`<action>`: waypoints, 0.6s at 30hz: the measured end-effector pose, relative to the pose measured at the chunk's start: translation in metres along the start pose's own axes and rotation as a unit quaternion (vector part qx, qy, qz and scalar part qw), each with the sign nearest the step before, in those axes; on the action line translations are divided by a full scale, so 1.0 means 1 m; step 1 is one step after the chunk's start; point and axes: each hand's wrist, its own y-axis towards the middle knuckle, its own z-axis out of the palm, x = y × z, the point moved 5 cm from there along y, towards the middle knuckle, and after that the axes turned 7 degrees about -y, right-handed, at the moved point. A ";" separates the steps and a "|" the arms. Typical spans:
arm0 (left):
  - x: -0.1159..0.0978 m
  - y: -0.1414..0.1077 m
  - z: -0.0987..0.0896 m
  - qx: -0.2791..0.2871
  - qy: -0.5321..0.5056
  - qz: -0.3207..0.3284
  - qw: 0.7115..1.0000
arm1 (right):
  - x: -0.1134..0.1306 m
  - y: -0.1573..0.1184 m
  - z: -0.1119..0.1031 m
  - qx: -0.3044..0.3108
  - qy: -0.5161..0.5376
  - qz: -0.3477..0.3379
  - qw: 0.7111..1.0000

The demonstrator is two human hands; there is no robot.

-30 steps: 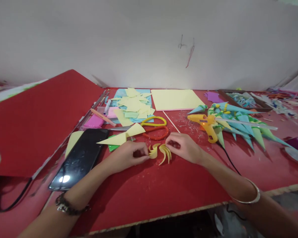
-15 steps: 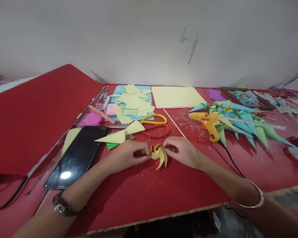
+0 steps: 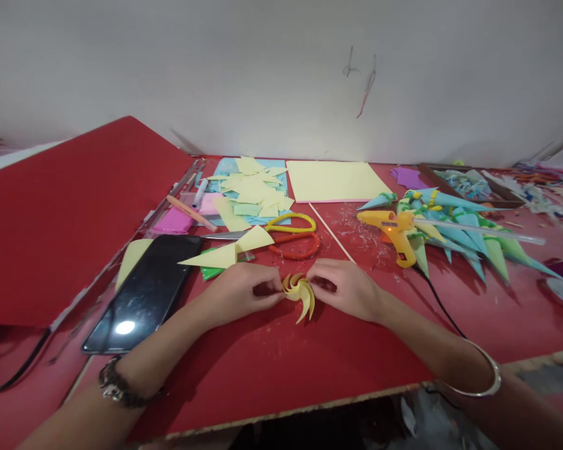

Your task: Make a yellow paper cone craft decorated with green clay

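Observation:
A small yellow paper flower [image 3: 301,292] with several curled, pointed petals is on the red table between my hands. My left hand [image 3: 246,287] pinches its left side between thumb and fingertips. On the opposite side, my right hand [image 3: 342,286] has its thumb and fingers closed at the petals' edge. Just beyond my left hand lies a cut yellow paper piece [image 3: 223,256] on top of a green packet [image 3: 210,272]. Scissors [image 3: 294,245] with one yellow and one red handle loop rest behind the flower, their blades partly covered by the paper.
A black phone [image 3: 143,294] lies at the left beside a raised red board [image 3: 84,212]. An orange glue gun [image 3: 394,231] with its cord sits at the right, before several blue and green paper cones [image 3: 469,231]. Yellow scraps [image 3: 256,187] and yellow sheets [image 3: 335,181] lie at the back.
Both hands stay at the flower, which has hardly shifted. My right hand's fingers have moved very slightly. The camera view has shifted a little.

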 end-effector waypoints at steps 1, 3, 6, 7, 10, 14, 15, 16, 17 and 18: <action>-0.002 0.000 -0.001 -0.006 0.007 0.008 1.000 | 0.001 0.000 0.000 -0.001 0.002 -0.002 1.000; -0.007 -0.001 -0.003 -0.017 0.021 0.031 0.999 | 0.002 0.000 -0.001 -0.002 0.010 -0.006 1.000; -0.014 -0.002 -0.004 -0.036 0.034 0.071 0.996 | 0.004 -0.001 -0.003 -0.015 0.011 -0.016 1.000; -0.016 -0.002 -0.004 -0.045 0.036 0.083 0.995 | 0.004 -0.001 -0.004 -0.023 0.007 -0.021 1.000; -0.019 -0.004 -0.003 -0.072 0.045 0.112 0.990 | 0.006 -0.001 -0.006 -0.048 -0.006 -0.037 0.998; -0.021 -0.005 0.000 -0.089 0.071 0.149 0.982 | 0.008 -0.003 -0.005 -0.054 -0.017 -0.058 0.997; -0.022 -0.006 0.001 -0.091 0.083 0.158 0.980 | 0.009 -0.003 -0.004 -0.053 -0.019 -0.062 0.997; -0.023 -0.006 0.001 -0.094 0.098 0.165 0.977 | 0.009 -0.003 -0.004 -0.053 -0.022 -0.066 0.996; -0.023 -0.006 0.001 -0.100 0.113 0.172 0.973 | 0.010 -0.004 -0.004 -0.057 -0.027 -0.069 0.996; -0.024 -0.007 0.001 -0.104 0.130 0.180 0.969 | 0.010 -0.004 -0.004 -0.061 -0.033 -0.072 0.995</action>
